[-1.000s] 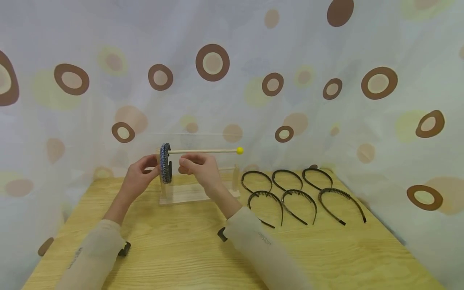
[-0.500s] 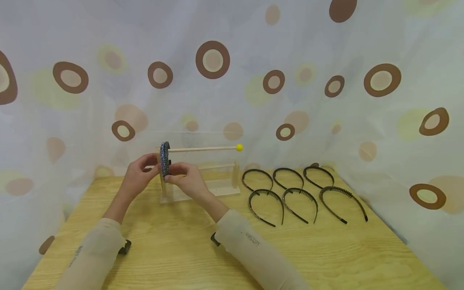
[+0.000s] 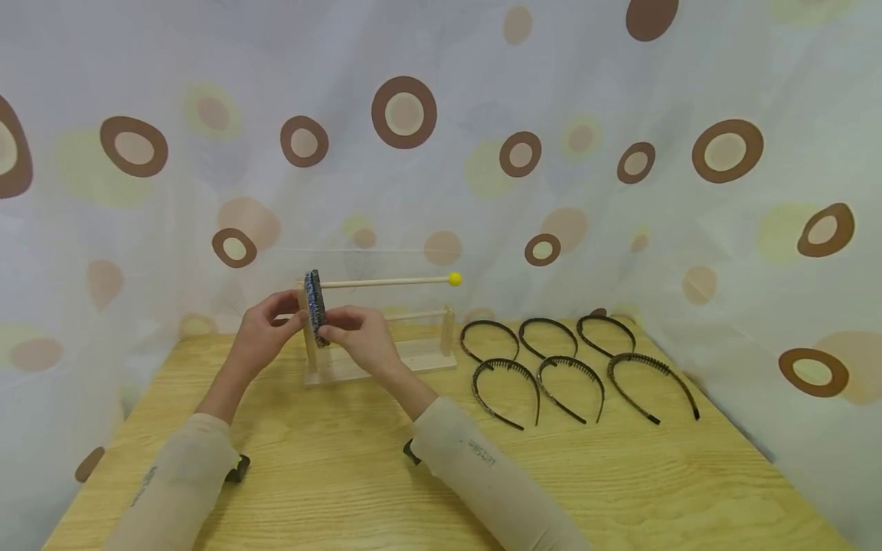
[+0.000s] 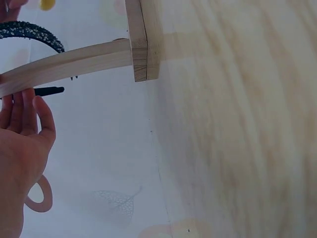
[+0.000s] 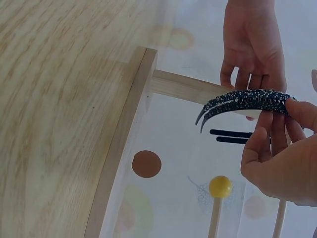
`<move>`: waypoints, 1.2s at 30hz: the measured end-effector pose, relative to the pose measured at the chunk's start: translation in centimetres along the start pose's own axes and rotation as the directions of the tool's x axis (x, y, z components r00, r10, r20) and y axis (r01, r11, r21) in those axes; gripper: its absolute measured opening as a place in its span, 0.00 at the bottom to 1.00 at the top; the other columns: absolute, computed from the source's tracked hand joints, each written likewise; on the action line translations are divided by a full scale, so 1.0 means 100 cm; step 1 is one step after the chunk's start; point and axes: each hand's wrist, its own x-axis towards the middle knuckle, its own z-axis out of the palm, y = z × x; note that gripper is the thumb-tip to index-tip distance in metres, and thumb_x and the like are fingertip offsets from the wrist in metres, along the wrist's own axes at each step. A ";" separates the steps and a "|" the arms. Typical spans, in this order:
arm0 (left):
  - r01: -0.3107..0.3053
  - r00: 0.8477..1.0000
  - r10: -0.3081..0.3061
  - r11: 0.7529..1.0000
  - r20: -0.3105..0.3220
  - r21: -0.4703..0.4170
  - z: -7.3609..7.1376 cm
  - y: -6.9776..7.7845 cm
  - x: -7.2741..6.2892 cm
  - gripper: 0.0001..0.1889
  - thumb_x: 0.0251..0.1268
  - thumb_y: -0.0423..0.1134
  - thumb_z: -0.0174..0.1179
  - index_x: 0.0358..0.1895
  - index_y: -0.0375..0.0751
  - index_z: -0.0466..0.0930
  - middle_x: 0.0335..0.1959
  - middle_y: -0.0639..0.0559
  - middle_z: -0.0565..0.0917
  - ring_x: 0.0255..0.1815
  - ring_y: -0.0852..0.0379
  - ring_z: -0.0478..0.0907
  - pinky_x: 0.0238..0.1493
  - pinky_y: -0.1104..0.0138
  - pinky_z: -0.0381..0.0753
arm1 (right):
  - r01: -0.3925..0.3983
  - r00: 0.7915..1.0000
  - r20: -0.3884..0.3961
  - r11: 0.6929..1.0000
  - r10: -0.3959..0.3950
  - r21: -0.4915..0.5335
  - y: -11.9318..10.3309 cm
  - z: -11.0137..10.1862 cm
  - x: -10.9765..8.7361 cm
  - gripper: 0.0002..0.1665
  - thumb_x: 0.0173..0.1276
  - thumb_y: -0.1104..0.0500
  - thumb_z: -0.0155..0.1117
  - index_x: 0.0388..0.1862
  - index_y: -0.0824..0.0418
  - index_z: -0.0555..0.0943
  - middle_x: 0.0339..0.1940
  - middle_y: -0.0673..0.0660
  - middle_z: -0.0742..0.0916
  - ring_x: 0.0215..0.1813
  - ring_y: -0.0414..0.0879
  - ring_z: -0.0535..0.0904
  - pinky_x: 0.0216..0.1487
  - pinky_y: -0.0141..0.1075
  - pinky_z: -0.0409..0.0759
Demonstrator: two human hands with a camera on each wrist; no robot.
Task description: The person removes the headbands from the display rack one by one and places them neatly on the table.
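Note:
Two glittery dark headbands [image 5: 247, 101] hang side by side at the left end of a wooden rod [image 3: 386, 282] with a yellow ball tip [image 5: 220, 187]. My right hand [image 3: 365, 340] pinches the headbands between thumb and fingers, and their lower part tilts to the right. My left hand [image 3: 265, 333] holds the left upright [image 4: 99, 60] of the wooden headband rack [image 3: 427, 357], its fingers at the post just left of the headbands. In the right wrist view, the left hand [image 5: 252, 47] shows behind the post, partly covered by the headbands.
Several black headbands lie in two rows on the table right of the rack, among them a toothed headband [image 3: 506, 365] and a thin smooth headband [image 3: 547, 323]. A lower rod [image 3: 416, 314] spans the rack. A patterned curtain [image 3: 441, 191] rises behind the wooden table [image 3: 331, 474].
My right hand has moved left from below the rod and taken hold of the headbands. They have swung from upright to tilted, bottom rightward. My left hand stays at the post.

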 end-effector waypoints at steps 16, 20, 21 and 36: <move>0.005 1.000 -0.005 1.000 -0.005 0.005 0.000 0.001 0.000 0.25 0.74 0.46 0.63 0.65 0.34 0.76 0.55 0.41 0.83 0.56 0.55 0.77 0.54 0.70 0.77 | -0.015 0.997 -0.071 0.996 0.009 -0.088 -0.011 -0.012 0.000 0.11 0.67 0.64 0.73 0.48 0.63 0.89 0.40 0.50 0.90 0.43 0.41 0.85 0.44 0.36 0.83; 0.023 1.000 -0.023 1.000 -0.006 -0.007 0.000 0.003 0.000 0.26 0.74 0.47 0.64 0.66 0.34 0.76 0.56 0.41 0.82 0.57 0.54 0.77 0.56 0.68 0.77 | 0.015 0.998 -0.067 0.992 -0.024 -0.125 -0.019 -0.018 -0.001 0.11 0.66 0.64 0.73 0.47 0.62 0.89 0.40 0.50 0.90 0.43 0.43 0.85 0.44 0.36 0.83; 0.026 1.000 -0.027 1.000 -0.008 -0.009 0.000 0.003 0.000 0.26 0.74 0.47 0.64 0.66 0.34 0.76 0.56 0.41 0.82 0.57 0.54 0.77 0.56 0.67 0.77 | 0.022 0.997 -0.066 0.991 -0.031 -0.129 -0.021 -0.019 -0.001 0.11 0.66 0.63 0.73 0.48 0.62 0.89 0.40 0.50 0.90 0.43 0.43 0.85 0.44 0.36 0.83; 0.036 0.999 -0.036 0.999 -0.012 -0.015 -0.003 0.002 0.001 0.24 0.73 0.44 0.65 0.64 0.33 0.77 0.55 0.41 0.82 0.55 0.60 0.77 0.56 0.71 0.77 | 0.045 0.994 -0.092 0.982 -0.062 -0.184 -0.051 -0.051 -0.010 0.16 0.70 0.58 0.71 0.55 0.60 0.88 0.44 0.48 0.89 0.48 0.42 0.84 0.49 0.38 0.83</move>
